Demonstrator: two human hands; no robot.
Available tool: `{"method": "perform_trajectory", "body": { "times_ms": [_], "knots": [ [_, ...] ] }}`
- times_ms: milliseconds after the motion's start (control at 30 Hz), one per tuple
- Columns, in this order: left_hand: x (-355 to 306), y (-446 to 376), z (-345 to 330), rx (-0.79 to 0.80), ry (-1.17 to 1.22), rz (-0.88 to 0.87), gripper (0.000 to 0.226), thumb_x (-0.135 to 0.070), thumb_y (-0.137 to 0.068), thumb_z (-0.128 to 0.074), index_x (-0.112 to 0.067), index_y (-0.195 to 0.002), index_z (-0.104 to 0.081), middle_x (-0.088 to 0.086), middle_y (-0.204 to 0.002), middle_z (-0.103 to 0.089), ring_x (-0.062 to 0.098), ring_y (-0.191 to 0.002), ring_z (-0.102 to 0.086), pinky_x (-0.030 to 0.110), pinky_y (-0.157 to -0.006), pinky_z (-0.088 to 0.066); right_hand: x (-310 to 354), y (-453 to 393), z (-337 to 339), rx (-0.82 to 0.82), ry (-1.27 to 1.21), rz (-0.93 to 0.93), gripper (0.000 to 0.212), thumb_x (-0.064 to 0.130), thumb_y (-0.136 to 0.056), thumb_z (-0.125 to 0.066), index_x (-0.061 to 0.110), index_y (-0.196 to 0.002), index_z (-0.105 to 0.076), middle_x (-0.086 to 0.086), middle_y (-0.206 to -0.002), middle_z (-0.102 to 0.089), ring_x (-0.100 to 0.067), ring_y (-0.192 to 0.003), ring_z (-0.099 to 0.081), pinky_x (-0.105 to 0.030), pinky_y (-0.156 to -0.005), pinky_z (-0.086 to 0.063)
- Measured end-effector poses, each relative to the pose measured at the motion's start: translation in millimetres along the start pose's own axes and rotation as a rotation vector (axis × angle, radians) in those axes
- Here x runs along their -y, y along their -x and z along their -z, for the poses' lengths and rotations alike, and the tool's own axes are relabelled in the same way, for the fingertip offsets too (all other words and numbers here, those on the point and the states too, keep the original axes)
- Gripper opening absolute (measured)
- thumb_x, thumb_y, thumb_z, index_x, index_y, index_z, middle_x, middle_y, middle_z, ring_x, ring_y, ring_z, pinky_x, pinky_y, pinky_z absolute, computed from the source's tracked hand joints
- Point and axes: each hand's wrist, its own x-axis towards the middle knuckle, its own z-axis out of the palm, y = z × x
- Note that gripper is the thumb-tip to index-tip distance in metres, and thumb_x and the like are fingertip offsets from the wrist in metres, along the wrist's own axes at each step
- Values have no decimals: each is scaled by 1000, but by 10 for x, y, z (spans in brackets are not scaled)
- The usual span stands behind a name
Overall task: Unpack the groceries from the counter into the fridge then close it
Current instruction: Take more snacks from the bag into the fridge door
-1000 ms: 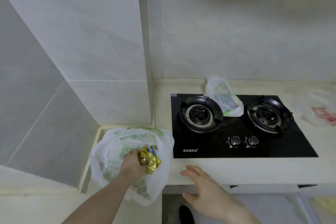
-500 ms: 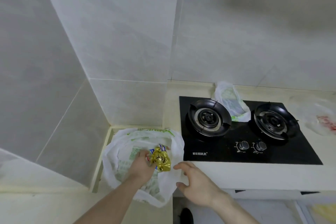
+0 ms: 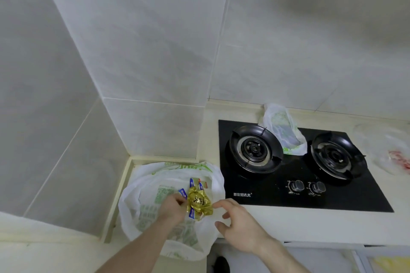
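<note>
Right hand (image 3: pixel 238 227) nearer gold packet (image 3: pixel 199 204)

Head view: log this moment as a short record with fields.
left hand: left hand grips the gold packet
right hand: right hand reaches toward the packet, fingers at its edge
packet location: above the open white grocery bag
bag location: counter corner, left of the gas stove
other: smaller bag between the burners
fridge: not in view
</note>
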Motion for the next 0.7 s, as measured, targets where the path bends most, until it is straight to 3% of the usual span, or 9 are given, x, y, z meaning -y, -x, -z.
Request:
{"method": "perform_trajectory", "body": {
  "times_ms": [67,133,233,333,433,567,700],
  "knots": [
    [36,11,24,-18,36,-4,11,-20,-86,-69,-27,-77,-68,-9,-80,-70,15,-79,-67,27,-75,-55,6,-40,-31,2,-13,-5,38,29,-98,-63,43,-133,-55,27,-131,-44,-2,-111,-58,-9,-86,-46],
    [38,29,31,-47,7,-38,9,-28,-83,-70,-28,-85,-62,-10,-85,-67,12,-78,-64,30,-70,-53,15,-77,-69,3,-26,-9,37,29,-98,-63,43,-132,-56,28,-130,-46,-2,-110,-59,-12,-89,-48],
    [-23,33,-10,-33,-110,-188,41,-38,-78,-75,-33,-114,-56,-18,-112,-53,10,-93,-61,28,-73,-45,25,-112,-117,1,-32,-9,37,28,-97,-63,43,-131,-57,30,-130,-46,-1,-108,-60,-13,-91,-49],
    [-126,-2,-79,22,-293,-345,67,-40,-76,-77,-34,-136,-47,-17,-131,-46,12,-105,-63,30,-81,-53,11,-104,-121,-18,-51,-15,37,27,-97,-63,45,-129,-57,31,-128,-47,-1,-107,-61,-13,-90,-49],
    [-156,-52,-161,62,-469,-379,83,-46,-77,-77,-31,-147,-35,-11,-140,-43,18,-114,-63,37,-88,-56,-24,-64,-81,-46,-67,-20,37,26,-97,-63,54,-120,-54,33,-125,-48,-1,-106,-61,-10,-86,-48],
    [-144,-97,-207,58,-474,-351,78,-46,-78,-79,-32,-144,-39,-10,-141,-43,19,-111,-65,35,-88,-55,-112,-22,-54,-82,-81,-43,35,25,-98,-64,46,-125,-57,31,-126,-49,0,-105,-62,-10,-86,-49],
    [-104,-83,-104,84,-499,-332,62,-51,-66,-81,-38,-123,-60,-13,-120,-50,13,-95,-64,28,-78,-52,-168,-26,-82,-88,-81,-59,35,24,-99,-63,39,-130,-59,25,-128,-50,-4,-104,-63,-14,-89,-51]
  ]
}}
